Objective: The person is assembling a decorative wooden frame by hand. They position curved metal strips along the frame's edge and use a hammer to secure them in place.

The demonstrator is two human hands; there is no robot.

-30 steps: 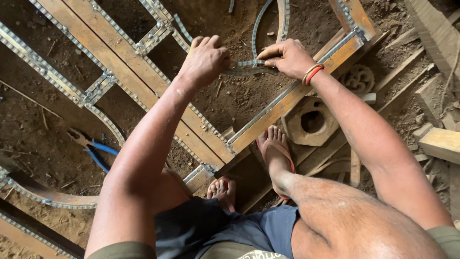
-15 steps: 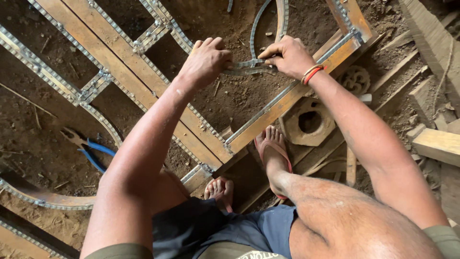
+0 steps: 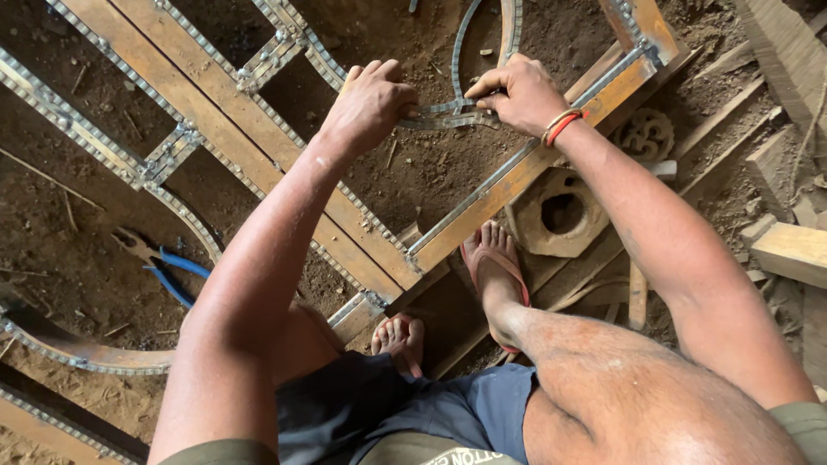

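Observation:
My left hand (image 3: 369, 103) and my right hand (image 3: 518, 93) both grip a short, flat metal strip (image 3: 448, 114) with a notched edge, holding it between them above the dirt floor. The strip lies level, inside an opening of a large metal frame (image 3: 215, 129) made of flat rusty bars edged with the same studded strip. A curved strip (image 3: 458, 47) rises just behind the held piece. My right wrist wears red and orange bands. My two feet (image 3: 495, 267) rest by the frame's lower corner, the right one in a red sandal.
Blue-handled pliers (image 3: 159, 263) lie on the dirt at the left. A round cast piece with a hole (image 3: 560, 211) and a small ornate rosette (image 3: 646, 133) sit right of the frame. Wooden blocks (image 3: 788, 250) and planks lie at the right edge.
Both hands have stayed on the strip and shifted only slightly. The frame and the pliers have not moved.

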